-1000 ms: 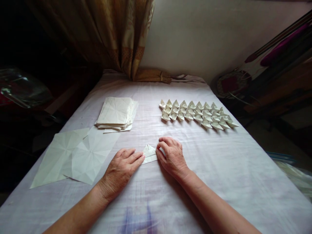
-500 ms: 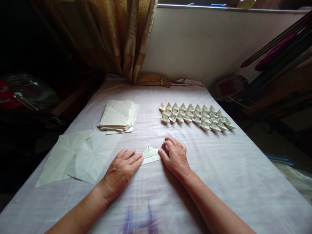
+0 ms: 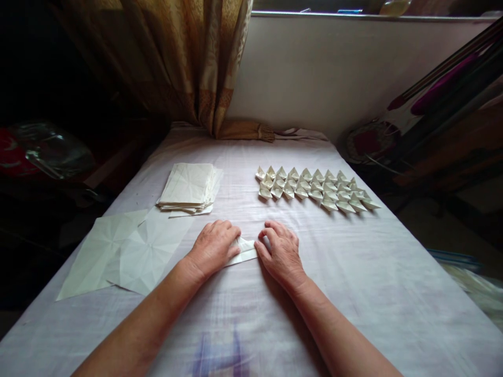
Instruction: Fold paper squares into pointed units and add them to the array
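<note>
A small piece of folded white paper (image 3: 247,252) lies flat near the middle of the cloth-covered table, between my two hands. My left hand (image 3: 216,243) covers its left part, fingers curled over the peak and thumb along the lower edge. With thumb and bent fingers, my right hand (image 3: 280,250) grips the paper's right end. Farther off on the right stand rows of several small folded paper boats (image 3: 314,188). Beyond my left hand lies a stack of creased paper squares (image 3: 187,183).
Two large creased sheets (image 3: 145,254) lie overlapping at the left. The table's cloth (image 3: 353,293) is pale, with a purple mark near the front. A gold curtain (image 3: 212,68) hangs at the back left, before a white wall (image 3: 306,78).
My left hand has moved right and forward, from the paper's left end onto its peak, and its fingers have curled. My right hand has stayed almost in place.
</note>
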A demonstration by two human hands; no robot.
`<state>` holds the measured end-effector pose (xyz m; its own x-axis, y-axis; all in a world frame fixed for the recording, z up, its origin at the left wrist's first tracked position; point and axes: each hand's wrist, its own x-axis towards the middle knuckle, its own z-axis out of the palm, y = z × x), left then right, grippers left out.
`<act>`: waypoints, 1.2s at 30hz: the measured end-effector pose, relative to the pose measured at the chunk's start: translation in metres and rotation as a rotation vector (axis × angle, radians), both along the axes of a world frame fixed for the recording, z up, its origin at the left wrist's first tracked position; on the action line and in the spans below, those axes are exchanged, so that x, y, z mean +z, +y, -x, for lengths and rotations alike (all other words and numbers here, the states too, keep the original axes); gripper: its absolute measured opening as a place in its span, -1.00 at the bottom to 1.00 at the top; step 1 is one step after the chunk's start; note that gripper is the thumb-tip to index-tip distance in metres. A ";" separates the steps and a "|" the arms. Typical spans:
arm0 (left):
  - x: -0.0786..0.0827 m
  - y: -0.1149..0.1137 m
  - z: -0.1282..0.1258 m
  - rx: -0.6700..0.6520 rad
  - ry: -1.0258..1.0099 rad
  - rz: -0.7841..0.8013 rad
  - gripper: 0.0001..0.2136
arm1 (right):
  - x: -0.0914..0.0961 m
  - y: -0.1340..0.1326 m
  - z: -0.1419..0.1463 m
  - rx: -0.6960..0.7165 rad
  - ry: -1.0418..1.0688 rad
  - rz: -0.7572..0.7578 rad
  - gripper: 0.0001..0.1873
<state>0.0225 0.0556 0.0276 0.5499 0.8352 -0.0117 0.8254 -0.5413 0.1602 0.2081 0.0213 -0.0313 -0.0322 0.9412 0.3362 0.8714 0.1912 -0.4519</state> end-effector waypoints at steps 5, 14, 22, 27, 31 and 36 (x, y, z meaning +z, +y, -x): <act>0.012 0.006 -0.007 0.004 0.017 0.101 -0.89 | 0.001 0.001 -0.001 0.022 0.016 0.002 -0.93; -0.007 0.001 -0.011 0.186 -0.478 0.336 -0.89 | 0.001 0.006 -0.009 0.086 0.318 -0.045 -0.79; -0.026 0.002 -0.028 0.336 -1.314 0.714 -0.68 | 0.011 0.002 -0.002 0.233 0.655 0.103 -0.82; -0.027 -0.003 -0.024 0.239 -1.040 0.340 -0.82 | 0.009 0.000 -0.002 0.162 0.408 -0.055 -0.81; -0.017 -0.010 -0.011 0.009 -0.634 -0.282 -0.82 | 0.016 0.003 -0.008 0.150 0.030 -0.283 -0.79; -0.014 -0.019 0.010 -0.170 -0.325 -0.593 -0.84 | 0.023 0.001 -0.001 0.217 -0.197 -0.301 -0.75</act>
<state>0.0121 0.0364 0.0131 0.5719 0.5517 0.6071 0.6817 -0.7313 0.0224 0.2089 0.0220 -0.0080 -0.3103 0.7661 0.5629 0.8605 0.4780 -0.1762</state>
